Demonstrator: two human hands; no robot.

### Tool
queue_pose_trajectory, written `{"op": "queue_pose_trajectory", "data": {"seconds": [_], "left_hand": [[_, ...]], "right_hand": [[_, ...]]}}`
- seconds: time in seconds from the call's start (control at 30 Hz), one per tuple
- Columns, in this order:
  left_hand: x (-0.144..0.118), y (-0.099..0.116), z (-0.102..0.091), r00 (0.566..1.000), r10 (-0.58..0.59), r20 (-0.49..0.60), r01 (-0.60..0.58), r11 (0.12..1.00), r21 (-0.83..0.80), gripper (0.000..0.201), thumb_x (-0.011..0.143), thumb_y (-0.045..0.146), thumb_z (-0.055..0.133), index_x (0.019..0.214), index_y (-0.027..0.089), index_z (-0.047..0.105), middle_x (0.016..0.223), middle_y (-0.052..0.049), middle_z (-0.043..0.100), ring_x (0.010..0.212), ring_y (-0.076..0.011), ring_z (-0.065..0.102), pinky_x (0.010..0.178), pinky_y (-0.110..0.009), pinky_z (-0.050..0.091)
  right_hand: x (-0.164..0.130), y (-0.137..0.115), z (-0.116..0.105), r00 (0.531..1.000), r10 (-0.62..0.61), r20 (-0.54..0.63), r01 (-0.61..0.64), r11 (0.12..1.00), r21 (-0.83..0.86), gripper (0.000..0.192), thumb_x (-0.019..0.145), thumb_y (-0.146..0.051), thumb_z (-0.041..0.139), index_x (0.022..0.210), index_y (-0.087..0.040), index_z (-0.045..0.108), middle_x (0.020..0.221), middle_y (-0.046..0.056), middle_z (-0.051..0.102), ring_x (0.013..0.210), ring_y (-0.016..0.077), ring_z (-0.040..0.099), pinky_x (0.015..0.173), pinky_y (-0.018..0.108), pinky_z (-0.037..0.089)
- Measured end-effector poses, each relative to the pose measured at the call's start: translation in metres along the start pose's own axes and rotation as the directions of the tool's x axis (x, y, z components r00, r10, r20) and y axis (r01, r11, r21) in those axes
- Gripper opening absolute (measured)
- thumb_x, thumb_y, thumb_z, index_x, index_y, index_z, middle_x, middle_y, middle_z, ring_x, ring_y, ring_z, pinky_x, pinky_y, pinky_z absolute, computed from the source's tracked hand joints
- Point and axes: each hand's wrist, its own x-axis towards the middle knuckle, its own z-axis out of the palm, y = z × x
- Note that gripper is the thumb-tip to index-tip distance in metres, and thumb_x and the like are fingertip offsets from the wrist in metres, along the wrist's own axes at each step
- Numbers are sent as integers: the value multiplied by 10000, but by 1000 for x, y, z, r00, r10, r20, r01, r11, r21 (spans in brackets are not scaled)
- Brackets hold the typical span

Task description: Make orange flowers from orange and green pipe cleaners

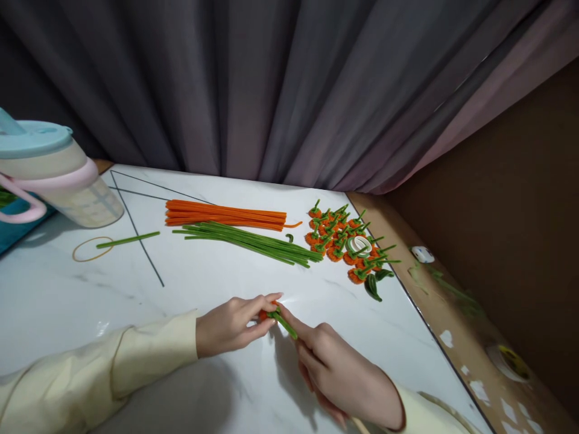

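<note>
Held between the fingertips of my left hand (pixel 233 325) is a small orange pipe-cleaner piece with a green stem (pixel 284 325). My right hand (pixel 332 361) comes in from the right, its index fingertip pressed against the same piece near the stem's base. Its other fingers are curled, and its thumb is mostly hidden. A pale stick-like thing (pixel 360 426) shows under that hand; I cannot tell whether it is held. Beyond the hands lie a bundle of green pipe cleaners (pixel 253 241) and a bundle of orange pipe cleaners (pixel 221 214).
Several similar orange pieces with green stems (pixel 335 235) cluster at right, with a white ring-shaped roll (pixel 360 245) and dark green leaf shapes (pixel 372 287). At left stand a lidded cup (pixel 85 193), a rubber band (pixel 75 253) and a single green pipe cleaner (pixel 131 239). A curtain (pixel 244 90) hangs behind.
</note>
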Motion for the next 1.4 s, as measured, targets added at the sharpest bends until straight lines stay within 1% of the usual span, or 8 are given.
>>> {"op": "queue_pose_trajectory", "data": {"seconds": [0.23,0.4,0.57,0.73,0.97,1.13,1.23,1.4], "left_hand": [[4,5,-3,995,-101,13,102,981,-163,92,857,178,520,947,160,527,1133,-142,664,766,-144,710,584,-157,559],[7,7,-5,990,-142,22,144,959,-243,66,860,188,522,912,148,517,1121,-151,667,752,-149,713,629,-189,567],[6,7,-4,987,-157,43,163,949,-270,67,858,183,524,915,153,505,1057,-130,694,1050,-202,634,763,-223,565],[7,6,-3,976,-209,59,217,923,-318,69,826,169,549,847,164,483,1002,-95,711,779,-151,709,719,-237,581],[13,9,-6,898,-405,173,426,699,-574,148,773,204,625,780,158,484,1042,-111,694,791,-160,694,700,-263,564],[16,8,-10,811,-509,287,555,517,-652,225,720,246,716,813,132,544,810,-54,718,739,-145,679,717,-278,534],[17,6,-11,796,-513,321,564,438,-700,259,706,274,744,793,131,546,751,-27,707,709,-126,664,712,-269,519],[18,3,-12,786,-505,357,579,397,-712,304,685,309,769,804,120,562,761,-42,713,702,-128,660,715,-279,513]], "right_hand": [[1,-3,4,990,-41,-132,-3,950,-311,599,871,-74,319,1456,-118,200,419,-92,351,251,84,354,316,166,284],[5,5,6,945,-230,-233,176,957,-231,573,877,-78,304,1436,-194,262,755,18,573,341,55,393,407,185,379],[7,10,2,905,-346,-246,299,931,-209,496,877,-66,314,1327,-230,442,910,35,508,484,54,466,508,180,441],[9,12,2,866,-449,-220,381,877,-292,703,725,72,335,1371,-206,370,965,61,504,689,116,533,653,232,490],[6,9,2,856,-476,-203,394,854,-339,678,681,85,338,1293,-186,448,990,74,529,743,142,557,738,286,509],[5,11,1,857,-480,-185,374,828,-419,621,746,54,325,1314,-172,425,1053,108,549,831,182,588,761,330,521],[4,13,-1,868,-475,-142,368,809,-458,688,723,72,332,1365,-172,371,1141,127,530,943,202,583,831,348,506],[4,11,-6,895,-438,-86,336,789,-515,773,680,77,355,1408,-177,302,1158,122,517,888,179,605,784,311,520]]}}
